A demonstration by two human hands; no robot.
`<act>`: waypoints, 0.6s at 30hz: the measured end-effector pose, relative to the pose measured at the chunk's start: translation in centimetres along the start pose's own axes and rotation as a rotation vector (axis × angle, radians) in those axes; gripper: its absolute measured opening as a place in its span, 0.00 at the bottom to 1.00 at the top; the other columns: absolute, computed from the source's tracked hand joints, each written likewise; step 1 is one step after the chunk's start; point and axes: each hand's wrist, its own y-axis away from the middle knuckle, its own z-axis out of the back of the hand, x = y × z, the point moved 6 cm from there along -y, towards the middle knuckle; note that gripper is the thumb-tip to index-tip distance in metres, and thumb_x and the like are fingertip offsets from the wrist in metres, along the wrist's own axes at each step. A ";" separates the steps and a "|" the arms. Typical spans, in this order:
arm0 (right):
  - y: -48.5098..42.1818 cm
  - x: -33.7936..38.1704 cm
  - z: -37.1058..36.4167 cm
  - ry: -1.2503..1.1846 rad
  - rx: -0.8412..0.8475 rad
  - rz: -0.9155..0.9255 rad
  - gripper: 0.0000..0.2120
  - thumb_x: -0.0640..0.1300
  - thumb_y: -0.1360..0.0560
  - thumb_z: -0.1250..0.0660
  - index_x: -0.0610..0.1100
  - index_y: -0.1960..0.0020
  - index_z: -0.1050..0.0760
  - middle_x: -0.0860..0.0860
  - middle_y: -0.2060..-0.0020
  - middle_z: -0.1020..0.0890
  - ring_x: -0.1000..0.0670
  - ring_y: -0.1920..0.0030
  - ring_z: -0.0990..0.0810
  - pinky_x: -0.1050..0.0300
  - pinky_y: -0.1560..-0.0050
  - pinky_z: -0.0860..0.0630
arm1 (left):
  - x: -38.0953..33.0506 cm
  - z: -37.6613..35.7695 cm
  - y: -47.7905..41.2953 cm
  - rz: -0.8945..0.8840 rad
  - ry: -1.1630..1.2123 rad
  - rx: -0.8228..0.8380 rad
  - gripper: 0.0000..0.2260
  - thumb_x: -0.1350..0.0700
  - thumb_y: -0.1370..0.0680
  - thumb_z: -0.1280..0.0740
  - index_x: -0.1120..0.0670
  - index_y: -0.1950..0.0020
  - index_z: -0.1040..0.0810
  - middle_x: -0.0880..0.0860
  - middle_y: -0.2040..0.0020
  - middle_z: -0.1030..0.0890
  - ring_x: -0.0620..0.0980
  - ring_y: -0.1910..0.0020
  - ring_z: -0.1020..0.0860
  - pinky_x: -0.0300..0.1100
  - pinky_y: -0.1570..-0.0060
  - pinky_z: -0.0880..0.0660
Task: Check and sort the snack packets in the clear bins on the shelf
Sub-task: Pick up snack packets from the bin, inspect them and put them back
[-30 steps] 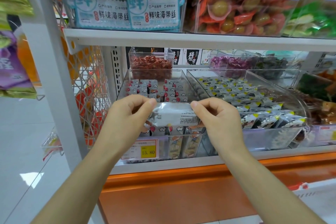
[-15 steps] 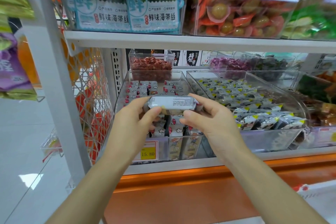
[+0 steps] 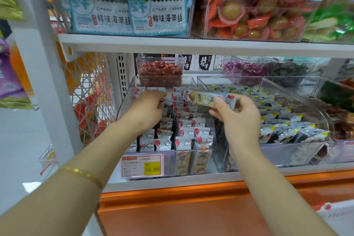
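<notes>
A clear bin [image 3: 126, 101] on the lower shelf holds rows of white snack packets [image 3: 188, 132] with red marks, standing on edge. My right hand [image 3: 235, 115] pinches one such snack packet [image 3: 206, 97] by its end and holds it flat above the bin's right side. My left hand [image 3: 148, 109] reaches into the back left of the same bin, fingers curled down among the packets; what they grip is hidden. A second clear bin [image 3: 316, 109] to the right holds black and white packets [image 3: 283, 132] with yellow corners.
A small clear tub of red snacks [image 3: 160, 71] stands behind the left bin. The upper shelf [image 3: 191, 44] carries bins of seaweed packs [image 3: 130, 5] and orange egg packs [image 3: 249, 11]. A price tag [image 3: 142, 165] reads 15.80. A wire rack [image 3: 90, 90] stands left.
My left hand let go of the packet and moved down into the back left of the bin. My right hand keeps the packet alone and has shifted it right.
</notes>
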 end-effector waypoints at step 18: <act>-0.2 0.0 -0.8 0.196 0.042 0.016 0.11 0.48 0.26 0.32 0.44 0.46 0.24 0.48 0.55 0.19 0.44 0.54 0.18 0.41 0.50 0.22 | 2.3 -3.8 -4.3 0.037 -0.376 0.343 0.25 0.47 0.18 0.53 0.50 0.23 0.52 0.54 0.24 0.43 0.54 0.25 0.43 0.56 0.28 0.57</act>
